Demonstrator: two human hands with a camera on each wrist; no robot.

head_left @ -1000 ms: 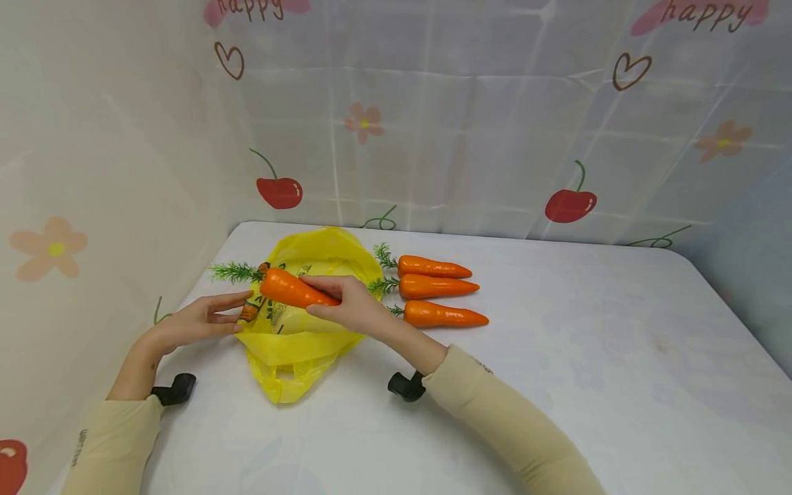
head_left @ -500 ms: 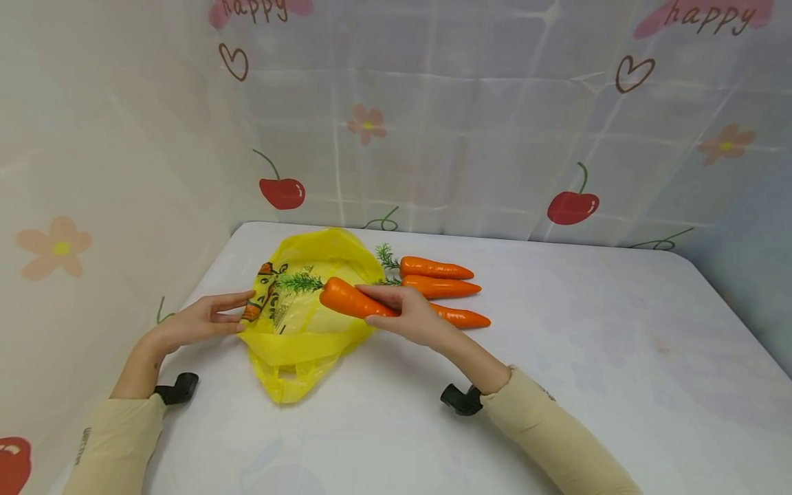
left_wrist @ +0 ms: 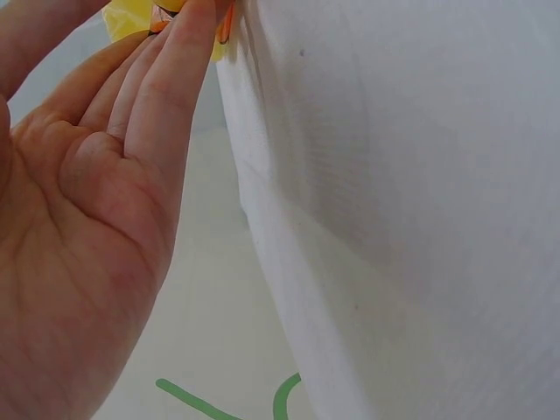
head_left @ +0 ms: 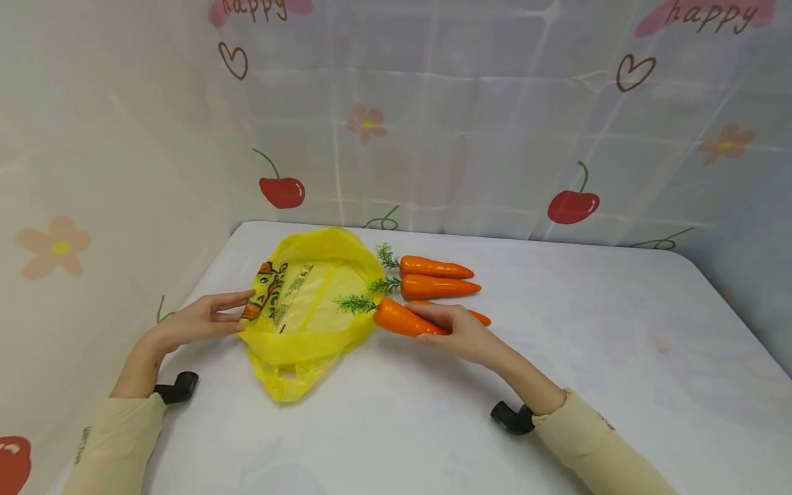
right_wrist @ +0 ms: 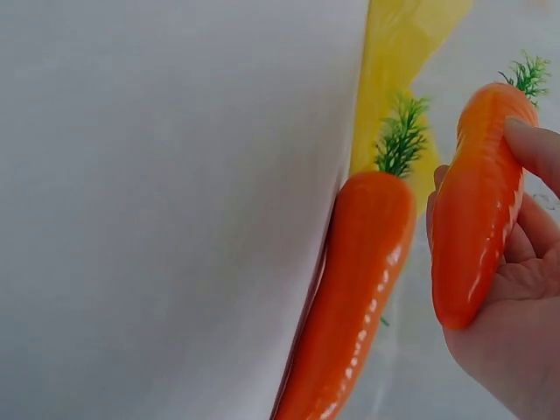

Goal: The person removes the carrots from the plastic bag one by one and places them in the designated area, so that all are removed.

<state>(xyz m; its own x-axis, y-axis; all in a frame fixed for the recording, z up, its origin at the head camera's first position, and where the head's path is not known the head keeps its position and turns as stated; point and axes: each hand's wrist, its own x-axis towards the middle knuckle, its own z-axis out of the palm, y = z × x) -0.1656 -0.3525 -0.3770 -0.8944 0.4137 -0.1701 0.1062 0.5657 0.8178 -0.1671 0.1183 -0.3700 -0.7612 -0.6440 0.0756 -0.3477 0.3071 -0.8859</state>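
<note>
My right hand grips an orange carrot with a feathery green top, its leaves pointing left over the bag's right edge. The right wrist view shows the thumb on the carrot's upper side, with fingers behind it. At the left, my left hand holds the printed rim of a yellow plastic bag with its fingertips. That bag lies spread on the table, its handle toward the front. Two carrots, a rear one and a middle one, lie right of it. A third carrot is mostly hidden behind the right hand.
The white-covered table reaches to a patterned curtain at the back. Another curtain closes the left side. Dark wrist devices, such as the right one, sit under both wrists.
My right hand has moved right and nearer the front with the carrot, from over the bag to beside the other carrots. My left hand stays at the bag's rim.
</note>
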